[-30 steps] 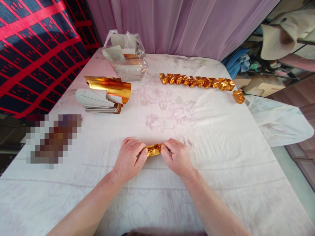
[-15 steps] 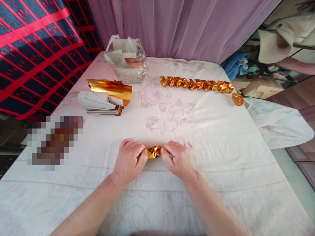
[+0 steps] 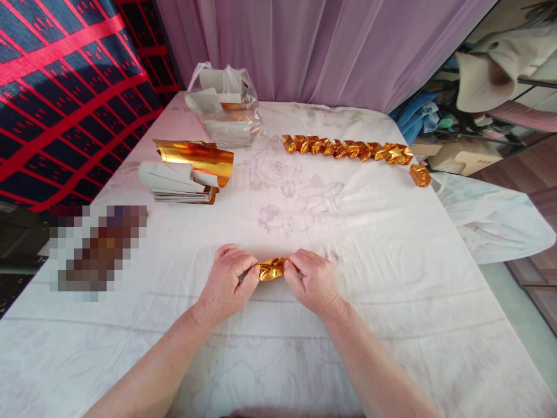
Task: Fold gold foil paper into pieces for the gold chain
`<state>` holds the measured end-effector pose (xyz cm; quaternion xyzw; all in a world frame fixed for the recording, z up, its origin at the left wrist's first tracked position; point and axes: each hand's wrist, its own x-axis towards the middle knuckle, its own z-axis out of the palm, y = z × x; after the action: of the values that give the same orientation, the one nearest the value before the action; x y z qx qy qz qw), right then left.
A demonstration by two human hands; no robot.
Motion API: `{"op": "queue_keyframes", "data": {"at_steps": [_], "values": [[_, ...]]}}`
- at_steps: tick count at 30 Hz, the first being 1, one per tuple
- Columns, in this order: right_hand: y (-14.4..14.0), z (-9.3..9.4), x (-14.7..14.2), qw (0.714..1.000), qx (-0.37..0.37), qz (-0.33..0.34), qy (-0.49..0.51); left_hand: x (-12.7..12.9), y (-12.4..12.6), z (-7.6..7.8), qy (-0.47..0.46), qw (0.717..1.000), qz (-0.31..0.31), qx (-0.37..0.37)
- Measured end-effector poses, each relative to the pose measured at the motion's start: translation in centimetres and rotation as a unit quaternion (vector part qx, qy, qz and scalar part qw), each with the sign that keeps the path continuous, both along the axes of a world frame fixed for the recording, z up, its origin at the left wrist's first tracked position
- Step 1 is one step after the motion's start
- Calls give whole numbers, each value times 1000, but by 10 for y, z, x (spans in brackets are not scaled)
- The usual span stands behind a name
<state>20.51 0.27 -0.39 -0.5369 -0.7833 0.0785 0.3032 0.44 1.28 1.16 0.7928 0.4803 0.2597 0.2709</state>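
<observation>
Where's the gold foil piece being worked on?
The gold foil piece is below the head view's centre, held between the left hand and right hand.

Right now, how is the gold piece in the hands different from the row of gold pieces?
The left hand and right hand hold the gold piece; the row lies untouched. The gold piece is nearer; the row is farther back, toward the right. The gold piece is short; the row is long. Both look shiny and creased.

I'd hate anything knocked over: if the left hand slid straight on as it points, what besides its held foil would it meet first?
Most likely the row of folded gold foil pieces, ahead and to the right of the left hand, though depth leaves the exact spot uncertain.
</observation>
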Motion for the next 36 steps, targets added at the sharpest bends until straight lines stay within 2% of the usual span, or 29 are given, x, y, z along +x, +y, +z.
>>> {"op": "queue_keyframes", "data": {"at_steps": [7,12,19,26,31,36], "values": [[-3,6,-1,999,28,18,-1,2,-1,-4,57,996,21,72],[-2,6,-3,998,57,-3,-18,1,-1,-4,53,994,17,97],[-1,1,-3,998,56,-1,-25,1,1,-6,63,993,15,96],[0,-7,-3,998,43,-17,-36,1,5,-7,40,997,33,56],[1,-13,-2,998,38,-26,-41,4,7,-7,48,996,33,68],[3,-16,-3,995,43,-76,-58,9,8,-7,55,995,26,79]]}}
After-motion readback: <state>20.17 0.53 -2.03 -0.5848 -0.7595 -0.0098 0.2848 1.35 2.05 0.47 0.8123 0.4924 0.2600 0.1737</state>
